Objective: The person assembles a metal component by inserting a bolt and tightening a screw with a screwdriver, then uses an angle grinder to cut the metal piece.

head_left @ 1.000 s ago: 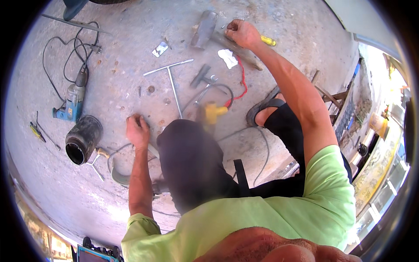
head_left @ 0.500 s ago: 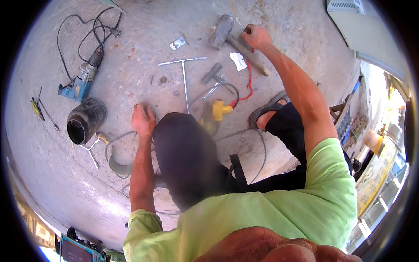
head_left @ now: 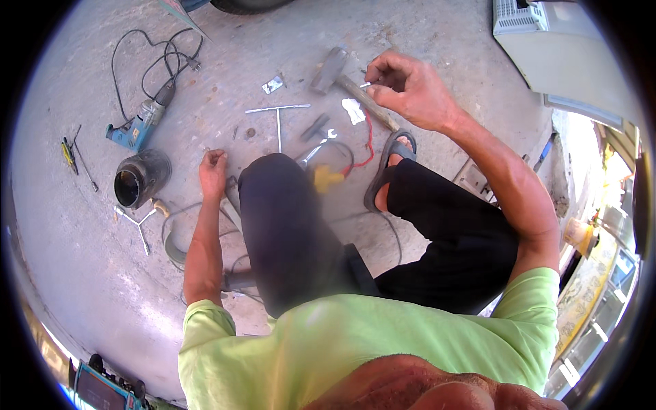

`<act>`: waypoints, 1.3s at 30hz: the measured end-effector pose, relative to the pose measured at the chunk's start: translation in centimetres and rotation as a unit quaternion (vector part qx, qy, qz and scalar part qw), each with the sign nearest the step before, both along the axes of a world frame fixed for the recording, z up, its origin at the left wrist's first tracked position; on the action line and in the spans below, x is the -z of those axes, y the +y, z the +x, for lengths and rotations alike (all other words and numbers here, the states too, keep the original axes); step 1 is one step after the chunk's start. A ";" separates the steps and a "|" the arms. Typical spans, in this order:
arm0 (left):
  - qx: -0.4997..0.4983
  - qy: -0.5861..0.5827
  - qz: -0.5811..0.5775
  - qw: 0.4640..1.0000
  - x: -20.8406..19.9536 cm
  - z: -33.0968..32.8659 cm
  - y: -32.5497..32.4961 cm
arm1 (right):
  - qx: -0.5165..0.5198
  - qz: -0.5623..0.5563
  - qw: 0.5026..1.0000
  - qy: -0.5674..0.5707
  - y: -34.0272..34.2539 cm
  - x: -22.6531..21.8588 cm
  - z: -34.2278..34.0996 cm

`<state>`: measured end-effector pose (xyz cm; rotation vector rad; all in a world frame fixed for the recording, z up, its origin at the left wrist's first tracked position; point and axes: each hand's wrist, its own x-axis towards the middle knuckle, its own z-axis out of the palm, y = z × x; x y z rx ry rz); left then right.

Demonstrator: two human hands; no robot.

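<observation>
My right hand [head_left: 417, 92] is raised above the floor beside a sledgehammer [head_left: 372, 102] with a wooden handle. Its thumb and fingers pinch a small white stick [head_left: 365, 85], too small to name surely. Low by my left knee, my left hand [head_left: 213, 174] has its fingers pressed together; anything in them is too small to make out. Between the hands lie a T-handle wrench [head_left: 279, 130], an open-end wrench [head_left: 316, 150] next to a dark bar [head_left: 315, 127], and a blurred yellow object [head_left: 328, 179]. Crumpled white paper [head_left: 353, 111] and a red wire [head_left: 370, 140] lie near the hammer handle.
To the left are a blue corded drill [head_left: 140, 126], a dark hollow metal cylinder [head_left: 156, 167], a three-armed wrench [head_left: 140, 224] and yellow-handled pliers [head_left: 69, 156]. A small foil packet [head_left: 272, 85] lies ahead. A pale cabinet-like box [head_left: 567, 58] stands at far right.
My right hand has come up off the floor by the hammer handle, toward me, pinching the white stick. My right knee has swung outward. My left hand has risen slightly, and the view has shifted.
</observation>
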<state>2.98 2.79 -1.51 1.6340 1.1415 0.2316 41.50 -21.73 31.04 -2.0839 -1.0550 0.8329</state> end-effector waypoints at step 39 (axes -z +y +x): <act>0.169 -0.472 -0.547 0.670 -27.4 22.6 -12.7 | -0.016 0.019 0.988 -0.151 -2.4 -9.6 -5.8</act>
